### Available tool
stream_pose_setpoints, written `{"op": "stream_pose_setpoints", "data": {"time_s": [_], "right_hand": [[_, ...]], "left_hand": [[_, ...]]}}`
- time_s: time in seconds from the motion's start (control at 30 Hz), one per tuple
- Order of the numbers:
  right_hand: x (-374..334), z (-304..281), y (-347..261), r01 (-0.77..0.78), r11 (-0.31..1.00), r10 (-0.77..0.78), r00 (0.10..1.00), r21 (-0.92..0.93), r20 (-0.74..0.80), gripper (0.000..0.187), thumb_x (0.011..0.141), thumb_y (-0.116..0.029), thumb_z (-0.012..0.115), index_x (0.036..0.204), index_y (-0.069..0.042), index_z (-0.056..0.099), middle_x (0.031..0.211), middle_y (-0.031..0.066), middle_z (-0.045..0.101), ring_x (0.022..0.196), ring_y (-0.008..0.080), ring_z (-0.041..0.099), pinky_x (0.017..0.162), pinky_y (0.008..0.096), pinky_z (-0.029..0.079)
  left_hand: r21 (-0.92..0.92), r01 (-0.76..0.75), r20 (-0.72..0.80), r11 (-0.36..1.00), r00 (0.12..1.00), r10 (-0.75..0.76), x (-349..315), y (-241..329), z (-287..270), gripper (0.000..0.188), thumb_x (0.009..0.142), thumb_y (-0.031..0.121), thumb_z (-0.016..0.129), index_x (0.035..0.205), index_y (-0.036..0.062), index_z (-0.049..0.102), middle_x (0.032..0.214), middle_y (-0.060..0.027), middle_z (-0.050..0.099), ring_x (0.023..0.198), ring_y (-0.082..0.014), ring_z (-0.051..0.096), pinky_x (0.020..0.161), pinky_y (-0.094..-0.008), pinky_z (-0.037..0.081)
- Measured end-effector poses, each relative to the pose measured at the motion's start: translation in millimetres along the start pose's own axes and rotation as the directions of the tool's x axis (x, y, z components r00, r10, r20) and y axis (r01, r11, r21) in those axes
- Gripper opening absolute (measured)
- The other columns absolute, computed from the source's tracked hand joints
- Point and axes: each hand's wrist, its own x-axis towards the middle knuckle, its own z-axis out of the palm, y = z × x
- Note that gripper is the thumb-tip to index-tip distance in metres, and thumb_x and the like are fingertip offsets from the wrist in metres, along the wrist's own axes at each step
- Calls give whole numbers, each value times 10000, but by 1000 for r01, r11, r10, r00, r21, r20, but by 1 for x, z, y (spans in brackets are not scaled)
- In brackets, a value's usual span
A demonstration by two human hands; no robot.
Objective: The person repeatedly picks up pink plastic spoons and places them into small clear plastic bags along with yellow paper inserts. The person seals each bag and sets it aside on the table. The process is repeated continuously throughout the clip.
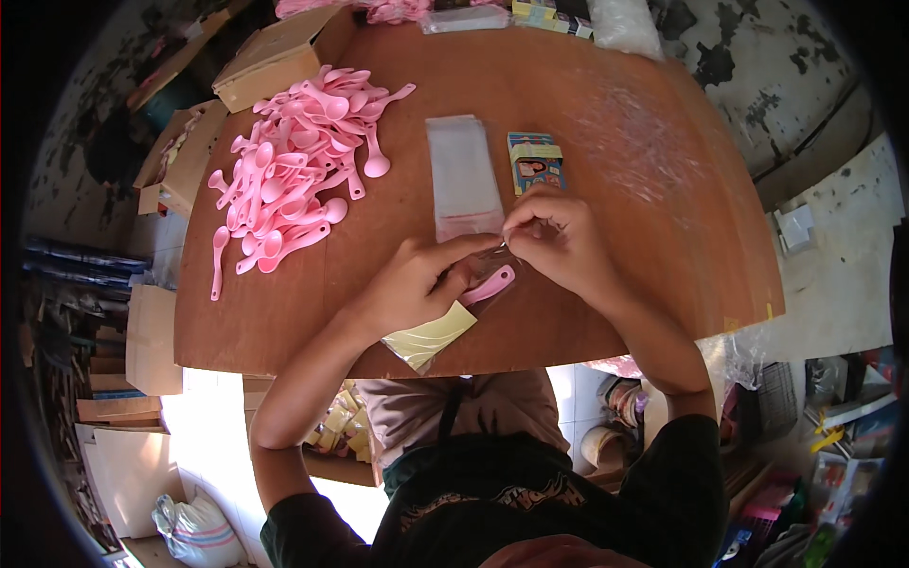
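Near the table's front edge my left hand (pixel 413 280) is closed on a clear plastic bag. Inside the bag lie a pink spoon (pixel 490 284), its handle end showing, and a pale yellow card (pixel 431 338) at the lower end; the rest of the spoon is hidden under my fingers. My right hand (pixel 557 237) pinches the upper edge of the same bag, close to my left fingertips. Just beyond my hands lies a stack of flat clear bags (pixel 462 170). To its right sits a banded bundle of printed cards (pixel 536 167).
A large heap of pink spoons (pixel 294 161) covers the table's left side. Thin clear plastic strips (pixel 644 142) are scattered at the right. A cardboard box (pixel 279 57) stands at the back left, and plastic packs (pixel 464 20) line the far edge. Under the table, a box holds yellow-carded packets (pixel 341 426).
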Motion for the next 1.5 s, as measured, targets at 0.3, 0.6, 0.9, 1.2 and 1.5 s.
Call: {"op": "stream_pose_setpoints", "data": {"time_s": [0.3,0.6,0.9,1.2,1.5], "right_hand": [[10,-21,9,-285,551,355,931,785,88,78,820,-123,583,852,-52,587,820,28,542,739,117,492,675,280,389],[78,-175,96,-430,815,452,891,388,39,213,798,-133,608,1000,-75,647,867,58,603,676,180,522,632,343,436],[52,-74,56,-170,981,139,954,-96,-267,253,842,-132,674,1074,-33,676,952,80,691,758,88,605,678,235,469],[54,12,-50,-24,971,27,1000,238,-11,183,865,-168,694,942,-2,707,827,30,690,709,66,588,641,243,473],[82,-11,-58,403,911,-410,905,-81,-116,87,836,-56,684,857,26,701,794,73,655,671,111,609,611,236,458]], "left_hand": [[-301,-29,-210,953,977,-37,-6,-8,-3,352,980,83,500,1328,23,511,892,-48,674,713,-71,597,636,-217,469],[-568,-63,-363,821,914,-181,-2,8,-12,397,1027,209,436,1355,-12,394,963,-148,683,879,-176,681,712,-264,543],[-540,-25,-392,841,892,-225,-1,-11,-4,261,1026,216,460,1074,-7,587,887,-3,611,746,-40,550,641,-192,470],[-624,-101,-333,775,932,-147,-1,-5,-7,310,1018,219,464,1242,5,485,1130,-135,616,1075,-192,597,905,-310,479],[-238,-111,-506,965,862,-25,-2,-13,-14,623,867,232,703,1361,20,387,1385,-163,418,1303,-285,400,1097,-422,304]]}}
